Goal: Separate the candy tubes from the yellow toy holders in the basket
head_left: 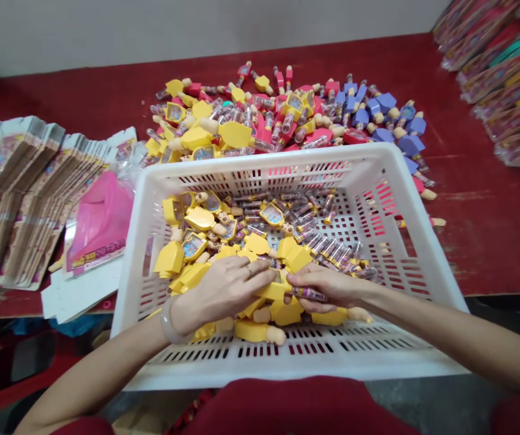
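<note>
My right hand (327, 283) is closed around a small clear tube with a purple-pink label (308, 293). Its thumb and fingertips meet the end of a yellow plastic toy piece (272, 291). My left hand (230, 285), wearing a pale bangle, has its fingers curled over that same yellow piece; part of the grip is hidden. Both hands are over a white slotted basket (126, 272). Under and around them lie many yellow toy pieces with beige knobs (253, 331). Several clear tubes (332, 246) with yellow ends lie in the basket's right half.
Behind the basket, a heap of yellow, red and purple toy pieces (375, 112) covers part of the red table (481, 241). Stacked folded printed cards (28, 205) and a pink bagged item (101, 214) stand at left. Packed items (508, 84) are lined up at the far right.
</note>
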A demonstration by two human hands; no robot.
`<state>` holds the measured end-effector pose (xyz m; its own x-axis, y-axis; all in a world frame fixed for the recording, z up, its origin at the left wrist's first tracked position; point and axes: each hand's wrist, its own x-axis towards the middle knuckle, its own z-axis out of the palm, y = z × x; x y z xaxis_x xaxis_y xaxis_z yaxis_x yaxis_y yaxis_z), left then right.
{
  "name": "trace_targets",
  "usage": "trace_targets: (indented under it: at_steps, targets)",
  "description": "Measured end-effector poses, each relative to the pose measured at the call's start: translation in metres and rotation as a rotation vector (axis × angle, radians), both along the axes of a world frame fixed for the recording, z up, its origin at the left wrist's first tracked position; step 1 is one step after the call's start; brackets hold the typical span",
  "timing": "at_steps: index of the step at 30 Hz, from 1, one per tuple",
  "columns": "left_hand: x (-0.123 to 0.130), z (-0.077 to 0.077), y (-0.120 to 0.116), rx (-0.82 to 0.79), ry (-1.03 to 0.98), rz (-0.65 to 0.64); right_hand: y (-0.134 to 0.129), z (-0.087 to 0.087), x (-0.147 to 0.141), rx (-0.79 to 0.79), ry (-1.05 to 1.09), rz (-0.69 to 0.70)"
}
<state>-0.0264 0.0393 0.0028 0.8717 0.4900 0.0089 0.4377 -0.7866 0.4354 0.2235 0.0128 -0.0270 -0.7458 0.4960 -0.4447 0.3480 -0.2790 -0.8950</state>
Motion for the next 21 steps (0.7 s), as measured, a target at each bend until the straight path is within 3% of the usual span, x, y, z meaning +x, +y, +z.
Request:
trace_targets:
  at_steps: [1, 3, 5, 6, 7, 10, 12, 14, 17, 19, 21]
  targets:
    - [-0.001, -0.001, 0.002, -0.095, 0.001, 0.059, 0.003, 0.003, 0.001, 0.118, -0.037, -0.035]
    - [-0.003, -0.002, 0.005, -0.339, 0.018, 0.174, 0.006, 0.011, 0.003, 0.503, -0.140, -0.124]
    - [-0.004, -0.005, 0.007, -0.440, 0.018, 0.208, 0.005, 0.016, 0.003, 0.763, -0.203, -0.179]
    - [-0.004, -0.007, 0.007, -0.388, 0.002, 0.186, 0.003, 0.016, 0.003, 0.757, -0.207, -0.192]
    - [-0.003, -0.010, 0.006, -0.277, -0.019, 0.158, 0.001, 0.015, 0.002, 0.655, -0.193, -0.202]
    - [0.001, -0.020, 0.001, 0.111, -0.045, 0.072, -0.005, 0.004, -0.001, 0.085, -0.092, -0.176]
    - [0.001, -0.023, 0.000, 0.210, -0.004, 0.050, -0.002, -0.002, 0.000, -0.089, -0.052, -0.128]
    - [-0.001, -0.017, 0.010, 0.243, 0.037, 0.113, 0.014, -0.004, 0.010, 0.108, -0.144, -0.147]
    - [-0.007, 0.012, 0.056, 0.358, 0.079, 0.398, 0.056, -0.005, 0.039, 0.653, -0.691, -0.166]
    - [-0.007, 0.038, 0.099, 0.460, 0.111, 0.597, 0.085, -0.011, 0.060, 0.770, -1.162, 0.056]
    - [0.004, 0.056, 0.136, 0.570, 0.111, 0.696, 0.105, -0.023, 0.075, 0.750, -1.293, 0.167]
